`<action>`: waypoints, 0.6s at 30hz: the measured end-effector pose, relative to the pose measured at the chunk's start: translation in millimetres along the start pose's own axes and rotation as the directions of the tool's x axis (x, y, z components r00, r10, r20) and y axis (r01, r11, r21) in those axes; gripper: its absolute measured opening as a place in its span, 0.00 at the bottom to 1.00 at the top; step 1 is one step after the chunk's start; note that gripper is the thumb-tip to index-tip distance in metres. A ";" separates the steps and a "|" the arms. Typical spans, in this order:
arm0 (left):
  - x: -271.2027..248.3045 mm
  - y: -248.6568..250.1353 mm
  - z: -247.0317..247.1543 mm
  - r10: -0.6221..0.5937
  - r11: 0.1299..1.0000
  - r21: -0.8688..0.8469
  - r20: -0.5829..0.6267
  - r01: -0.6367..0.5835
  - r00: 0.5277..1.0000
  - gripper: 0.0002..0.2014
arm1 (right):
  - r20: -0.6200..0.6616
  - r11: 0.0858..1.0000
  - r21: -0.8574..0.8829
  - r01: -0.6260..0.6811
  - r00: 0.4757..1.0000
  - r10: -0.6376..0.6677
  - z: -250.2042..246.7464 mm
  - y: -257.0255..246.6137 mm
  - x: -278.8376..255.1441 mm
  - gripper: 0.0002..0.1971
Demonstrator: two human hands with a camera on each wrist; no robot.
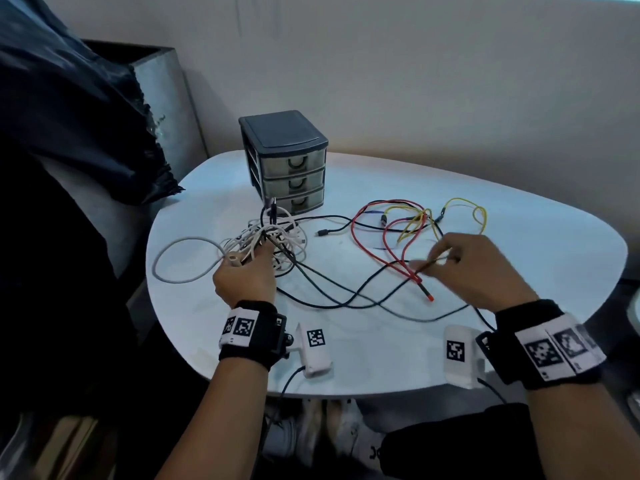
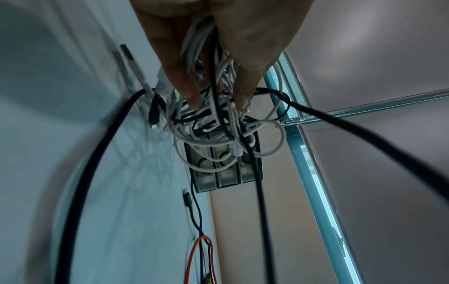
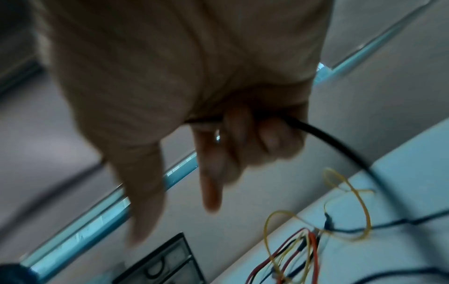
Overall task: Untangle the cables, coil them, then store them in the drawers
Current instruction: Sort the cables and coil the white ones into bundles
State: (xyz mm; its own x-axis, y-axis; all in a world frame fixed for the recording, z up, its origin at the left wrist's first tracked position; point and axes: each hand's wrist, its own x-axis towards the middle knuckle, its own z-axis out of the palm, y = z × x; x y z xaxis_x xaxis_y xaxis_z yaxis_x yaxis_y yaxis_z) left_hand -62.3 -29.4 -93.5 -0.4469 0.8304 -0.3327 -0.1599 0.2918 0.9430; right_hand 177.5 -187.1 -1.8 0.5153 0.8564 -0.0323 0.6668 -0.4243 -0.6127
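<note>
While my left hand [image 1: 247, 275] grips the white tangle [image 1: 273, 242] at about nine o'clock on the table [image 1: 519, 258], my right hand [image 1: 481, 268] at about three o'clock is curled round a black cable [image 1: 346, 296]. The left wrist view shows my left fingers [image 2: 184, 76] reaching down into white and black strands, with several of them running up between finger and thumb. In the right wrist view the black cable [image 3: 340, 146] leaves my curled right fingers [image 3: 272, 138], while one finger and the thumb point straight out; the picture is blurred, so I cannot tell how tight the hold is. The black cable sags across the table between my two hands, passing through six o'clock. The drawers [image 1: 287, 161] stand at twelve o'clock, all three shut, with the tangle just in front of them and a black plug standing up against the lowest drawer. A red cable [image 1: 384, 251] loops from about one o'clock toward the middle, its tip lying near my right hand. A yellow cable [image 1: 464, 209] lies at two o'clock, crossed with the red one and with black strands. One white loop [image 1: 173, 258] spreads flat toward nine o'clock, left of my left hand.
</note>
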 end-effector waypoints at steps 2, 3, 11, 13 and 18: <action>-3.6 -8.0 0.6 0.009 0.999 -0.045 0.026 -0.008 1.000 0.33 | 0.246 0.983 0.180 0.027 0.967 -0.071 4.6 -6.8 -7.5 0.27; -5.9 -10.2 1.3 0.005 0.997 -0.071 0.040 -0.003 0.999 0.31 | 0.307 0.963 0.268 0.034 0.944 -0.119 9.6 -9.9 -9.3 0.33; -19.8 -22.2 7.7 0.111 0.988 -0.123 0.168 -0.091 0.980 0.15 | 0.176 0.979 0.125 0.164 0.967 -0.184 91.7 -57.2 12.0 0.21; -25.0 -21.2 6.4 0.149 0.982 -0.137 0.165 -0.127 0.975 0.13 | 0.265 0.986 0.146 0.084 0.957 -0.120 109.7 -63.8 19.5 0.26; -22.3 -18.5 -5.1 0.168 0.977 -0.150 0.110 -0.151 0.980 0.15 | 0.423 0.930 0.359 -0.083 0.903 -0.082 123.2 -74.9 10.0 0.24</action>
State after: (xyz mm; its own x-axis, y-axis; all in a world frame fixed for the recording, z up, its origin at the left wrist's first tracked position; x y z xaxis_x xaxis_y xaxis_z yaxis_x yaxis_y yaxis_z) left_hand -53.9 -55.7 -103.6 -0.3681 0.9147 -0.1670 -0.2212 0.0883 0.9712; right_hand 66.4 -110.5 -53.5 0.1828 0.9322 -0.3124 0.3834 -0.3602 -0.8505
